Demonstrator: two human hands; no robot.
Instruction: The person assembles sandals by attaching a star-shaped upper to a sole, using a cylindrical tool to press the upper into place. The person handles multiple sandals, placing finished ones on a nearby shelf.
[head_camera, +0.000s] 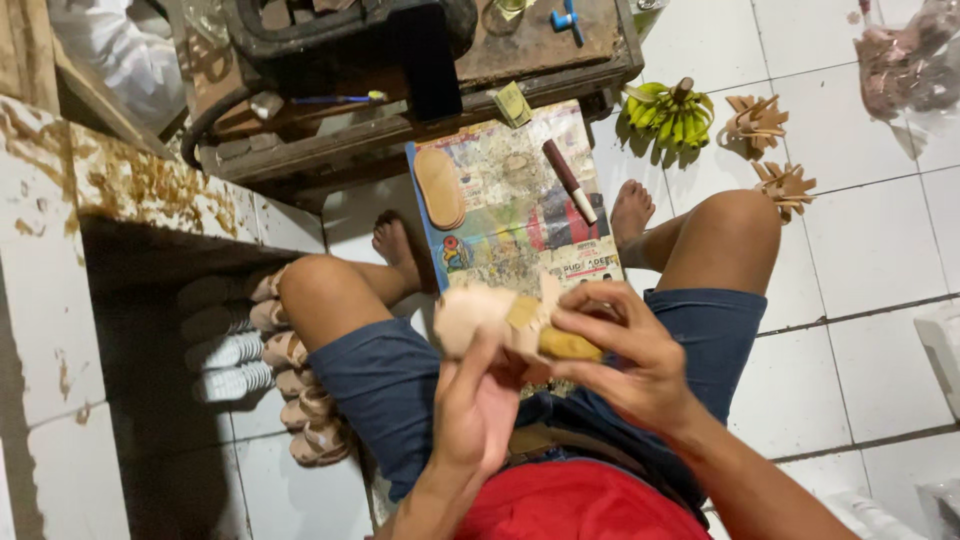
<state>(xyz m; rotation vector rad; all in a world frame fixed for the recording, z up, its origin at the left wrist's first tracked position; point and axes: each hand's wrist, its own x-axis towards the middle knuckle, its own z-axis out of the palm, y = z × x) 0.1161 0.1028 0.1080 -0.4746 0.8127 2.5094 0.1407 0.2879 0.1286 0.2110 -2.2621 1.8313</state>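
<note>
The left hand (478, 405) grips a pale sole-shaped piece (470, 315) from below, over the lap. The right hand (625, 360) is closed around a yellow block (570, 346) that touches this piece. Another flat sole (439, 187) lies on the printed sheet (515, 200) on the floor.

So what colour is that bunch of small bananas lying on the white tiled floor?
The bunch of small bananas is green with some yellow, seen in the head view.

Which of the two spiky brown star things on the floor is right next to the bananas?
The upper wooden star piece. It sits right beside the green banana bunch, almost touching it. The other wooden star lies lower on the white tiles, nearer the person's knee.
</note>
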